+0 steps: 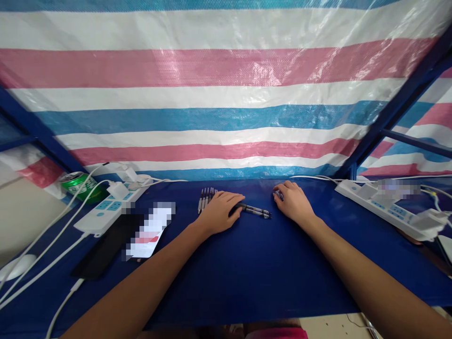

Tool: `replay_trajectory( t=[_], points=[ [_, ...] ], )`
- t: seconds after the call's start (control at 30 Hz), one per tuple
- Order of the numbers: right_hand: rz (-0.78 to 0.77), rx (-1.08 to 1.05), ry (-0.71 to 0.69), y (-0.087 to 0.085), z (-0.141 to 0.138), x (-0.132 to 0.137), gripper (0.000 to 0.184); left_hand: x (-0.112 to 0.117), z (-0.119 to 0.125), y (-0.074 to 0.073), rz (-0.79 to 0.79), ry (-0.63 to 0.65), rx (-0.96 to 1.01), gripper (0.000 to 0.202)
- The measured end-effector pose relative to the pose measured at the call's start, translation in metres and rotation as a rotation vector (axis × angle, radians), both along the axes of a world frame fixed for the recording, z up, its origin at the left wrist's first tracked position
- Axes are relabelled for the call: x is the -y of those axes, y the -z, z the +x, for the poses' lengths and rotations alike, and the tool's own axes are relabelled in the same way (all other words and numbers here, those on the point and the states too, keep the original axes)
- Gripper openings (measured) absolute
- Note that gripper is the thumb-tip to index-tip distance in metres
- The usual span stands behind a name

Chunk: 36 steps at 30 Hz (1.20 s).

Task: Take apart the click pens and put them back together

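My left hand (219,212) lies palm down over pens on the blue tabletop, its fingers stretched and the thumb apart. Beyond its knuckles a row of upright-pointing pens (205,200), dark at one end and pale at the other, lies side by side. A pair of dark pens (257,211) sticks out to the right from beneath its fingers, lying nearly crosswise. To the right, my right hand (291,200) rests on the table with curled fingers. Between its thumb and fingers shows a small dark object (278,194), mostly covered, whose kind I cannot make out.
At left are a lit phone (152,233), a black phone-like slab (106,249), a white power strip (109,207) with cables, a green can (82,186) and a white mouse (17,267). Another power strip (391,212) lies right. A striped sheet (226,117) hangs behind.
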State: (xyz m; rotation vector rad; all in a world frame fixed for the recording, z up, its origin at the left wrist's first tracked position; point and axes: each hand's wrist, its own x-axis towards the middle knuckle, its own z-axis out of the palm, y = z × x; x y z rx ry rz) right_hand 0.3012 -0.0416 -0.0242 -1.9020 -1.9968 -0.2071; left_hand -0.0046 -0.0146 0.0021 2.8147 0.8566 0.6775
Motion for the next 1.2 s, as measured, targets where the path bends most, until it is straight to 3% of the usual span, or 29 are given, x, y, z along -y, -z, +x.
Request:
replay_trajectory(
  t=[0.07, 0.2, 0.4, 0.47, 0.63, 0.8, 0.93, 1.07, 1.2],
  points=[
    [0.008, 0.008, 0.010, -0.001, 0.001, 0.000, 0.026, 0.003, 0.002, 0.000, -0.022, 0.069, -0.023, 0.036],
    [0.061, -0.040, -0.053, -0.008, -0.001, 0.003, 0.027, 0.005, 0.004, 0.001, -0.029, 0.084, -0.029, 0.031],
    [-0.031, -0.230, -0.565, -0.022, -0.017, 0.015, 0.025, 0.003, 0.004, 0.004, -0.045, 0.077, -0.017, 0.024],
    [-0.089, -0.263, -0.653, -0.022, -0.022, 0.017, 0.023, 0.003, 0.004, 0.005, -0.049, 0.061, -0.007, 0.022],
    [-0.109, -0.336, -0.662, -0.019, -0.029, 0.017, 0.011, 0.004, 0.005, 0.007, -0.050, 0.049, 0.028, 0.021],
    [-0.029, -0.401, -0.640, -0.026, -0.029, 0.019, 0.021, 0.001, 0.004, 0.007, -0.012, 0.016, 0.102, 0.023],
    [-0.069, -0.482, -0.601, -0.029, -0.029, 0.021, 0.035, 0.000, 0.002, 0.005, 0.024, 0.018, 0.115, 0.028],
    [-0.062, -0.592, -0.558, -0.027, -0.029, 0.020, 0.019, 0.000, 0.002, 0.004, 0.040, 0.043, 0.097, 0.032],
    [-0.156, -0.740, -0.520, -0.025, -0.029, 0.021, 0.025, -0.001, 0.002, 0.004, 0.061, 0.045, 0.114, 0.033]
  ],
)
